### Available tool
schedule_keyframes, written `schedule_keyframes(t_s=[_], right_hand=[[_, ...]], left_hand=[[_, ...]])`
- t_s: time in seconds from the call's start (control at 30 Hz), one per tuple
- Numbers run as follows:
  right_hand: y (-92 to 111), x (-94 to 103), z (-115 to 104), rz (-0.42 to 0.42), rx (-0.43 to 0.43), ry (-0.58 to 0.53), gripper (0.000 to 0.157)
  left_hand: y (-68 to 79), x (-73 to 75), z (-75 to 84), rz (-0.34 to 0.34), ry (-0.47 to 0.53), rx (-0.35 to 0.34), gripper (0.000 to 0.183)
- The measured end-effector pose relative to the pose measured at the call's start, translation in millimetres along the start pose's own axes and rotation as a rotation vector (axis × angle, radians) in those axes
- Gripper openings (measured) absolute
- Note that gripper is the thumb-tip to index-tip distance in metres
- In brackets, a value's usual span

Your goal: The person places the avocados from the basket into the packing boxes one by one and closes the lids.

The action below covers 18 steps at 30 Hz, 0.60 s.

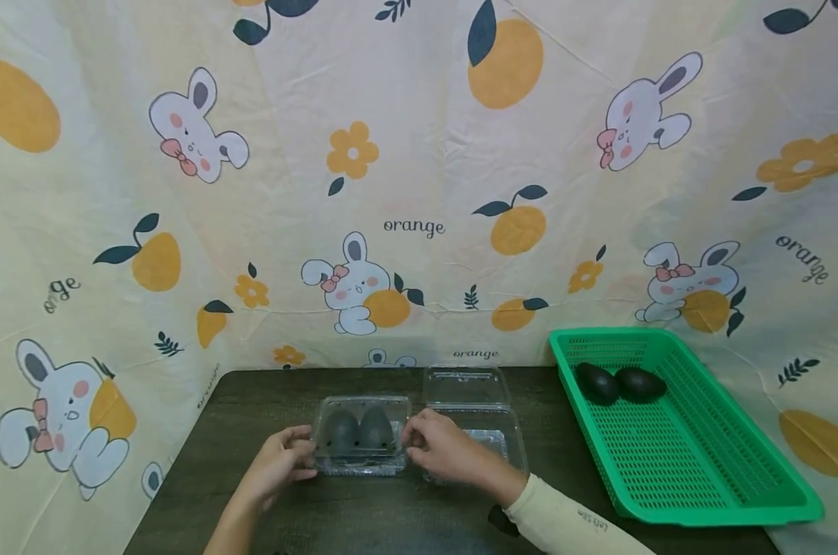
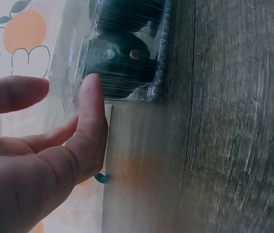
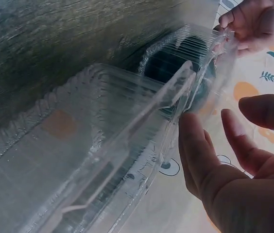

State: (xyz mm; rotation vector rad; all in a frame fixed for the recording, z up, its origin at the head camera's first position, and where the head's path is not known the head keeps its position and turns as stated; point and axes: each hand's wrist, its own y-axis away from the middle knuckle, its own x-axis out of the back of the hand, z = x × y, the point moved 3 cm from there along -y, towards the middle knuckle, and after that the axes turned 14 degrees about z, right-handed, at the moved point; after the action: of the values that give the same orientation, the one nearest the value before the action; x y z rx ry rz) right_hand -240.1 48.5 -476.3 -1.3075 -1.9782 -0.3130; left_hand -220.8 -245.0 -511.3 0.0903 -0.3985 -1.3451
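Note:
A clear plastic clamshell box [image 1: 361,465], its lid down, stands on the dark table with two dark avocados [image 1: 375,428] inside. My left hand [image 1: 283,461] is at the box's left side; in the left wrist view one fingertip [image 2: 92,82] lies right at the box's corner and the other fingers are spread apart. At the right side is my right hand [image 1: 442,445], its fingers [image 3: 193,141] loosely bent beside the lid's rim in the right wrist view. Neither hand's fingers curl round the box.
A second clear clamshell box [image 1: 512,432] stands with its lid up, just right of the filled one and partly behind my right hand. A green plastic basket [image 1: 703,462] at the right holds two more avocados [image 1: 641,384]. A printed curtain [image 1: 432,154] hangs behind the table.

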Motion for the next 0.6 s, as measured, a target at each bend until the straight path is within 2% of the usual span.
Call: schedule_keyframes(t_s=[0.13,0.33,0.6], right_hand=[[-1.5,-0.5,-0.3,-0.014,-0.070,-0.027,0.011],[-3.8,2.5,-6.4,-0.048,-0.155,-0.022,0.030],[-9.2,2.1,-14.0,-0.058,-0.234,0.004,0.059]], left_hand=[[4.0,0.4,2.2,-0.011,0.007,-0.021,0.049],[3.2,1.2,-2.5,-0.026,0.008,-0.045,0.053],[-0.5,-0.8,-7.3,0.031,0.050,-0.027,0.058]])
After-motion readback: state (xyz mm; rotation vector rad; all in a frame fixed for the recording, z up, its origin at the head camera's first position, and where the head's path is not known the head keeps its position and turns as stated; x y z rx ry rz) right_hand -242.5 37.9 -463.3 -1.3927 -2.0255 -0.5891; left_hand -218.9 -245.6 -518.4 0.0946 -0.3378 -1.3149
